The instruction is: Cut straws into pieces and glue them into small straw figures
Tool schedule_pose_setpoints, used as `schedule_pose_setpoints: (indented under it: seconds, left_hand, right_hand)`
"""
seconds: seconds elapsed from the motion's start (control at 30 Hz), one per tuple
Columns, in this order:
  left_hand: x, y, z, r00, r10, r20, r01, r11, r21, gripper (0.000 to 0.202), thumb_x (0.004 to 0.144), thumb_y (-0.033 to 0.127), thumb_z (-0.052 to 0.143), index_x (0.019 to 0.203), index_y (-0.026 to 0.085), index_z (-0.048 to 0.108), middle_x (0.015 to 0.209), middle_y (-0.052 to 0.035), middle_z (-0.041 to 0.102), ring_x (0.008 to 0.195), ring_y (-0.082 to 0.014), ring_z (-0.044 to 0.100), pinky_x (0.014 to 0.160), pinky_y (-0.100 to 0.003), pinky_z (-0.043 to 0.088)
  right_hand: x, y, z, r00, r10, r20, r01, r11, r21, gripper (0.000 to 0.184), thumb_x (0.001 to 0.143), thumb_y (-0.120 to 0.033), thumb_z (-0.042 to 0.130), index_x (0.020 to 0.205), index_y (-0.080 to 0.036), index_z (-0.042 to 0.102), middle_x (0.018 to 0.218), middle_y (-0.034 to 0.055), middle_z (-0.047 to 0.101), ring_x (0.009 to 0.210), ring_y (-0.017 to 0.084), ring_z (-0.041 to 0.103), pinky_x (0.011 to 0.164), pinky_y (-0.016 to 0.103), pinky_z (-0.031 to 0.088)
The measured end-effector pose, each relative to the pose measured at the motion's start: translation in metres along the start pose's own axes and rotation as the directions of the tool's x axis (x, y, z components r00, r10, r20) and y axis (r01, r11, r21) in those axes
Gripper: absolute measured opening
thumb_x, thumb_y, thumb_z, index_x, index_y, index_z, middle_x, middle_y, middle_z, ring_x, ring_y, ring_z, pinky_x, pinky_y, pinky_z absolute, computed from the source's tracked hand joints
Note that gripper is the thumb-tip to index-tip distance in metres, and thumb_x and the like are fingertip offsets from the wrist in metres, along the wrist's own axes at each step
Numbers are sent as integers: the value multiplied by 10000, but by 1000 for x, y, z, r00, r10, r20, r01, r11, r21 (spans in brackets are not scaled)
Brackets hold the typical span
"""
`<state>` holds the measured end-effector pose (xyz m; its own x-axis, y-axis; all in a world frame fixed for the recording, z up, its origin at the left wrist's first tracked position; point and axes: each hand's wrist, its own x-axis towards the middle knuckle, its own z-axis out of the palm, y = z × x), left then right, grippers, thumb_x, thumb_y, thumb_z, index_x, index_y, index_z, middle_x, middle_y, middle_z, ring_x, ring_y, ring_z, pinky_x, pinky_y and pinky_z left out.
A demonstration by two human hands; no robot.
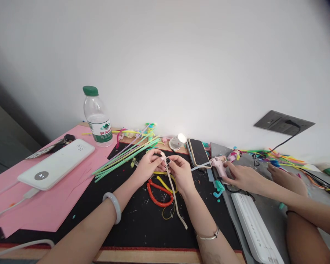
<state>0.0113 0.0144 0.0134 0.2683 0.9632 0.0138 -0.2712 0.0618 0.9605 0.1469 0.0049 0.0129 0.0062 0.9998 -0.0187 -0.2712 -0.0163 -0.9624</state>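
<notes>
Cream-coloured and slender, a fuzzy-looking strip (175, 201) runs from the fingertips back toward the wearer, its loose end angled to the wearer's right. That free tail hangs between the two forearms, closer to the right one, above a black mat (121, 227). Its long axis therefore points mostly toward the body, while its upper end sits right at the fingers, with both hands about equally close to it.

The left hand (147, 167) has thumb and fingers brought together on the strip's tip, a light pinch rather than a fist. The right hand (182, 174) meets it there, thumb and forefinger closed on the strip just beside the left fingertips, the other fingers curled. Whether the tip is folded or joined to another piece is too small to tell.

Below the hands lie a red loop handle (153, 199) and a yellow loop handle (162, 184); whether they belong to one tool is unclear. Green stems (126, 158) fan out left of the left hand. Off to the right, a co-worker's hand (240, 178) reaches a pink glue gun (219, 167). Farther back, a paper cup (176, 143) and a phone (199, 152) stand and lie near the wall (165, 66).
</notes>
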Motion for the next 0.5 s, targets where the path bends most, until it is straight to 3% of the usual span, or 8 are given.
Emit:
schedule_pose_setpoints:
  seconds: [0.23, 0.5]
  left_hand:
    - [0, -1, 0, 1000, -2, 11, 2, 1000, 4, 281, 738, 390, 593, 889, 153, 586, 677, -1, 589, 578, -95, 585, 606, -238, 508]
    - [0, -2, -3, 997, 24, -76, -26, 999, -23, 252, 714, 376, 623, 806, 142, 631, 666, 1, 565, 592, -82, 541, 604, -212, 483]
  right_hand:
    - [-1, 0, 0, 1000, 6, 19, -6, 1000, -20, 217, 635, -316, 701, 761, -159, 619, 612, -12, 585, 502, 81, 501, 478, 206, 403]
    - [0, -2, -1, 998, -56, 28, 58, 992, -111, 184, 694, -315, 656, 805, -171, 625, 681, -6, 597, 552, 78, 507, 506, 192, 411]
